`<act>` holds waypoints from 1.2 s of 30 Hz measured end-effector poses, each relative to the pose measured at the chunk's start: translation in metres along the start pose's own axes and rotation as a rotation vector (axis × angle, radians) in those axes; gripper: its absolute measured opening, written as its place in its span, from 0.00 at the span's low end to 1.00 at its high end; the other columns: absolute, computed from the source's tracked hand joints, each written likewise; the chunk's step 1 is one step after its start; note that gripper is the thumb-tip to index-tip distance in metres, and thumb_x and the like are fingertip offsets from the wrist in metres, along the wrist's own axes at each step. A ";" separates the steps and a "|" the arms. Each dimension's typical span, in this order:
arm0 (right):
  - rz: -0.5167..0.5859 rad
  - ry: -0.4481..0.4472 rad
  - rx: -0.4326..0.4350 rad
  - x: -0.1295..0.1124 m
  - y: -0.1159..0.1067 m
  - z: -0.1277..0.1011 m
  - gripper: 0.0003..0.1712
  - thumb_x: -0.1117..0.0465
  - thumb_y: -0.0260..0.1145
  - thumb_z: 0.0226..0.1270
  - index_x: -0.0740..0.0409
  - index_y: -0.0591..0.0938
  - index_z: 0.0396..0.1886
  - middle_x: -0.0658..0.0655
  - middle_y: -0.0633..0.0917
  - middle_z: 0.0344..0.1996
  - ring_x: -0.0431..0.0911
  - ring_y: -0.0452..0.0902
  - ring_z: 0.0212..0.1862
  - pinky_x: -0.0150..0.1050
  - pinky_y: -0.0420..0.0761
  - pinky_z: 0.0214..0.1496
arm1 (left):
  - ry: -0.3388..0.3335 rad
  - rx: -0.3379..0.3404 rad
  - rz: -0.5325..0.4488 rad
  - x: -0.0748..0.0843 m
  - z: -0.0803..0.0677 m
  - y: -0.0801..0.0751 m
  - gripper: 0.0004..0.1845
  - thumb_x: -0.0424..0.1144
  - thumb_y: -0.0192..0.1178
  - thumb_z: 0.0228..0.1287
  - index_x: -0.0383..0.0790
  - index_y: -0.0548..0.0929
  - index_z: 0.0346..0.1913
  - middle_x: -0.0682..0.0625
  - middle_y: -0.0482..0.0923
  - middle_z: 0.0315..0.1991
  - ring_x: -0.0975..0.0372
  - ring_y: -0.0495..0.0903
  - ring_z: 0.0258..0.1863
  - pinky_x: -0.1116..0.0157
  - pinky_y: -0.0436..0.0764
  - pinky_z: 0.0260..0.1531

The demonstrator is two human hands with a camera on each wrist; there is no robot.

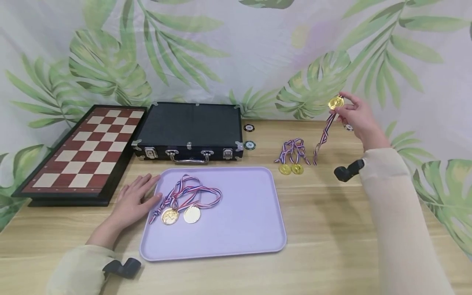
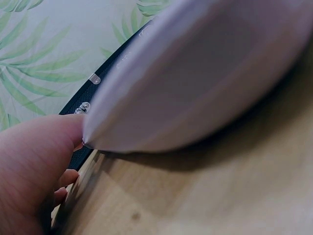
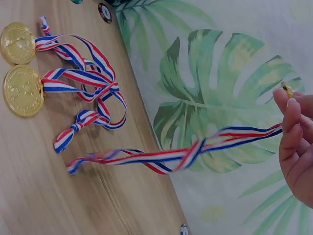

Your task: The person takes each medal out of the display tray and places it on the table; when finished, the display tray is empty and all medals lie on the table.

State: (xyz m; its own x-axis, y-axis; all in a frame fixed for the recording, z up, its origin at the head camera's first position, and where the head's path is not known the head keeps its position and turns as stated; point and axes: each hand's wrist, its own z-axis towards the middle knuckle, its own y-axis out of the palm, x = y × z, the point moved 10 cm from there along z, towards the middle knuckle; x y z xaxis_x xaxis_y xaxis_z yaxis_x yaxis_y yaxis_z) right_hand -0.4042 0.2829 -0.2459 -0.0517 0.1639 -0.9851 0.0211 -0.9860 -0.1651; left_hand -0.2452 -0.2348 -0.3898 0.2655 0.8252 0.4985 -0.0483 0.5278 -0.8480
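A person sits at a light wooden table before a leaf-printed backdrop. Their right hand is raised above the table's far right side, fingers pinching a round gold medal so that its twisted red, white and blue ribbon hangs down, the lower end reaching the tabletop. In the right wrist view the fingertips close on the medal's edge while the ribbon trails off toward the wood. Just left of the hanging ribbon, two more gold medals with striped ribbons lie together on the table. The left hand rests flat, fingers relaxed, against the left edge of a pale lilac rectangular plastic tray; the left wrist view shows the thumb touching the tray's rim. Two gold medals with tangled ribbons lie inside the tray. Behind it sits a closed black case with metal latches, two round poker chips beside it, and a red-and-cream chessboard to the left.
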 end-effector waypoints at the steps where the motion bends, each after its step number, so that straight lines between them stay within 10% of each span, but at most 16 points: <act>1: 0.014 0.001 0.009 0.002 0.000 0.001 0.33 0.72 0.55 0.59 0.55 0.57 0.64 0.52 0.81 0.22 0.39 0.71 0.16 0.27 0.70 0.18 | 0.003 0.003 -0.002 0.000 0.000 0.000 0.30 0.50 0.50 0.59 0.42 0.60 0.63 0.33 0.52 0.61 0.41 0.45 0.60 0.43 0.36 0.54; 22: -0.115 0.245 -0.341 0.126 0.037 -0.048 0.34 0.69 0.55 0.60 0.60 0.54 0.64 0.63 0.80 0.36 0.42 0.73 0.25 0.31 0.72 0.26 | -0.007 0.001 0.002 0.002 0.002 -0.001 0.31 0.51 0.50 0.59 0.43 0.59 0.63 0.33 0.52 0.61 0.42 0.44 0.61 0.43 0.35 0.54; 36: -0.241 0.310 -0.463 0.161 0.038 -0.061 0.33 0.68 0.55 0.58 0.62 0.56 0.63 0.58 0.80 0.26 0.39 0.69 0.21 0.29 0.72 0.22 | -0.010 -0.001 -0.002 0.000 -0.001 0.001 0.31 0.51 0.50 0.59 0.42 0.59 0.63 0.33 0.52 0.61 0.42 0.44 0.61 0.44 0.35 0.54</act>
State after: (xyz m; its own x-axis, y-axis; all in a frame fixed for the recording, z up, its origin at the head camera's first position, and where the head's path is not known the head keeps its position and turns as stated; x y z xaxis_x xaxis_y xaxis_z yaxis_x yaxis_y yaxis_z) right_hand -0.3511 0.2733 -0.4138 0.1829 0.4506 -0.8738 0.4805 -0.8164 -0.3205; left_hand -0.2445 -0.2343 -0.3902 0.2561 0.8259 0.5023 -0.0466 0.5296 -0.8469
